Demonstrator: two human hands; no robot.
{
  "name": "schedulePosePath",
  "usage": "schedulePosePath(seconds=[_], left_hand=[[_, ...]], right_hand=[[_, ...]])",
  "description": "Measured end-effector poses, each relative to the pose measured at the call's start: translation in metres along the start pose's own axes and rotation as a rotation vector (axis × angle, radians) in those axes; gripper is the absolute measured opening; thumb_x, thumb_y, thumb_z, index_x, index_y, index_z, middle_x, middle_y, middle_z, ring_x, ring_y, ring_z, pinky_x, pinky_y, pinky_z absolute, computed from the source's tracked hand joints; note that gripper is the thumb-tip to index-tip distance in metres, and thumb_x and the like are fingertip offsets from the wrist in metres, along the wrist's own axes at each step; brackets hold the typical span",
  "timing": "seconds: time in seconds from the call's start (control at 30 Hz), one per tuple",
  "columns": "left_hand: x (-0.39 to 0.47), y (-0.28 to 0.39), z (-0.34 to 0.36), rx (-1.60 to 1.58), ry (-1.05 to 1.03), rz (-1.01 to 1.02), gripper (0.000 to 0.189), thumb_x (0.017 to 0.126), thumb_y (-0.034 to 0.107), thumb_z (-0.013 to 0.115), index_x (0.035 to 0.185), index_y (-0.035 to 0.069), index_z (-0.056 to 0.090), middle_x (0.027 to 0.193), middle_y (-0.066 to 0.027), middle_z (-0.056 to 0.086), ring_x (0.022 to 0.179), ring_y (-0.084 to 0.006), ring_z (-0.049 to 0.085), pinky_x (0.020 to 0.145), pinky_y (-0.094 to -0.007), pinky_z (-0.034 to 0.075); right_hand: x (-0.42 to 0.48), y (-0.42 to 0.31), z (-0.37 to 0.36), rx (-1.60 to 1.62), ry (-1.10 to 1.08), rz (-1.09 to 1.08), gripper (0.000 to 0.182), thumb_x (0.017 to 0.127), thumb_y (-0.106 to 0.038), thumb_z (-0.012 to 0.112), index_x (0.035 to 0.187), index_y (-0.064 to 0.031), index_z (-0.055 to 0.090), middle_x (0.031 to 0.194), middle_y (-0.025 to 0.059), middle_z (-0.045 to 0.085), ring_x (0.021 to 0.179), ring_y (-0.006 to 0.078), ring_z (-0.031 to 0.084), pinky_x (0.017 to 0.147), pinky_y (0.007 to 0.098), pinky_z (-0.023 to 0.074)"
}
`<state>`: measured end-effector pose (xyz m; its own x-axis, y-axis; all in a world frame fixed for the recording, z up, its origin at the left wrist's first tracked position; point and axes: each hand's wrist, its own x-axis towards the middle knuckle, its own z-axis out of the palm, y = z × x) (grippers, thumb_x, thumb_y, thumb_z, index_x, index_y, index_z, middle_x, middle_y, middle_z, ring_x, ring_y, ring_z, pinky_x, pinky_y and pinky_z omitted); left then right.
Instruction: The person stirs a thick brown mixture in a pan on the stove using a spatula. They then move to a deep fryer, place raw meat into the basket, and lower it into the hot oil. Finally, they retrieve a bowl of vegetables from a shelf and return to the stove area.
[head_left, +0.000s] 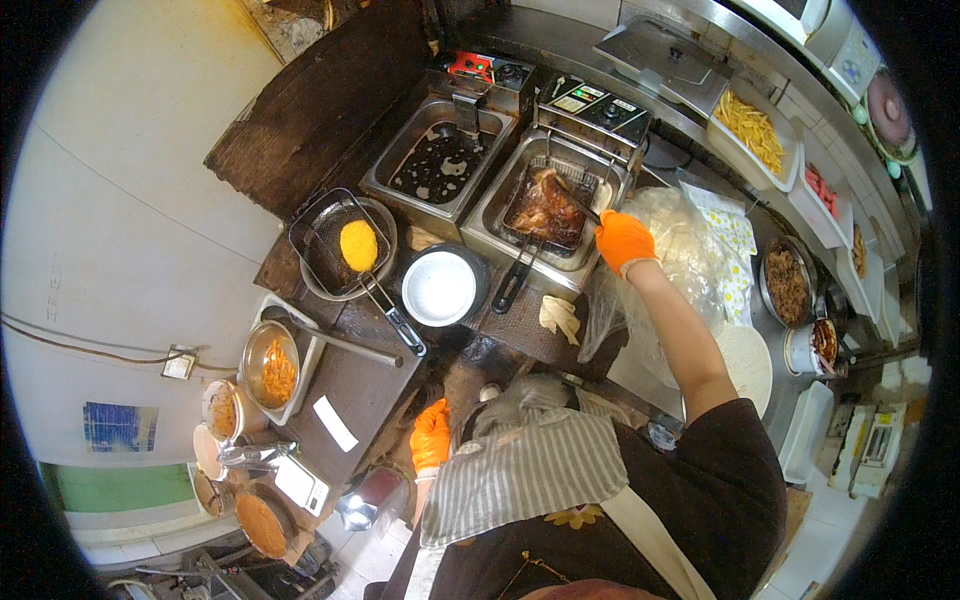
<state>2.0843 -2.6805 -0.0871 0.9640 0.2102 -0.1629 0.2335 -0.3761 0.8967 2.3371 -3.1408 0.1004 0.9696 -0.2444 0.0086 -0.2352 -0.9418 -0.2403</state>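
Note:
In its orange glove, my right hand (625, 241) grips the dark handle of a utensil (581, 208). The utensil reaches over a browned piece of meat (549, 208); its far end is hard to make out there. The meat lies in a wire frying basket (589, 180) set in the right-hand fryer (551, 274). A black basket handle (513, 287) sticks out toward me over the fryer's front. My left hand (430, 439), also gloved in orange, hangs low beside my striped apron (536, 480). Its fingers look curled, but their inner side is hidden.
A second fryer (435, 161) holds dark oil. Left of it, a wire basket with a yellow patty (359, 246) rests over a round pan (313, 274). A white-lined pot (439, 288) stands between. Rightward are a plastic bag (667, 225), a bowl of shredded meat (786, 283) and fries (750, 131).

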Motion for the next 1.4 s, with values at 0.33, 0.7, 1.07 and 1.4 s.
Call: schedulePosePath(seconds=[0.33,0.7,1.07,1.4], left_hand=[[-0.009,-0.005,0.003,-0.144,-0.042,-0.092,0.026,0.104,0.010,0.058,0.127,0.005,0.069,0.117,-0.0080,0.074,0.105,-0.0172,0.068,0.096,-0.0292,0.051],[-0.002,-0.003,0.005,-0.042,-0.023,-0.060,0.027,0.102,0.011,0.058,0.126,0.007,0.071,0.115,-0.0101,0.074,0.107,-0.0212,0.069,0.096,-0.0317,0.051],[-0.013,-0.006,0.008,-0.068,-0.036,-0.131,0.027,0.103,0.012,0.058,0.126,0.007,0.071,0.116,-0.0095,0.074,0.107,-0.0197,0.069,0.095,-0.0307,0.051],[-0.011,0.000,0.010,-0.114,-0.025,-0.146,0.026,0.104,0.011,0.057,0.126,0.006,0.071,0.114,-0.0085,0.075,0.103,-0.0172,0.069,0.093,-0.0293,0.052]], right_hand=[[-0.027,-0.010,-0.008,-0.031,-0.299,-0.069,0.035,0.095,-0.032,0.055,0.111,-0.0047,0.070,0.113,0.0232,0.072,0.108,0.0420,0.068,0.094,0.0504,0.0535],[-0.024,0.012,-0.041,-0.094,-0.254,-0.162,0.033,0.093,-0.031,0.059,0.105,-0.0046,0.073,0.110,0.0237,0.072,0.103,0.0420,0.069,0.091,0.0488,0.0541],[-0.003,-0.001,0.027,-0.043,-0.131,0.040,0.029,0.095,-0.024,0.053,0.108,-0.0050,0.071,0.110,0.0222,0.074,0.105,0.0409,0.070,0.090,0.0503,0.0554],[-0.027,0.000,-0.086,0.029,-0.571,-0.072,0.041,0.091,-0.039,0.062,0.105,-0.0029,0.075,0.109,0.0201,0.074,0.103,0.0395,0.070,0.089,0.0492,0.0552]])
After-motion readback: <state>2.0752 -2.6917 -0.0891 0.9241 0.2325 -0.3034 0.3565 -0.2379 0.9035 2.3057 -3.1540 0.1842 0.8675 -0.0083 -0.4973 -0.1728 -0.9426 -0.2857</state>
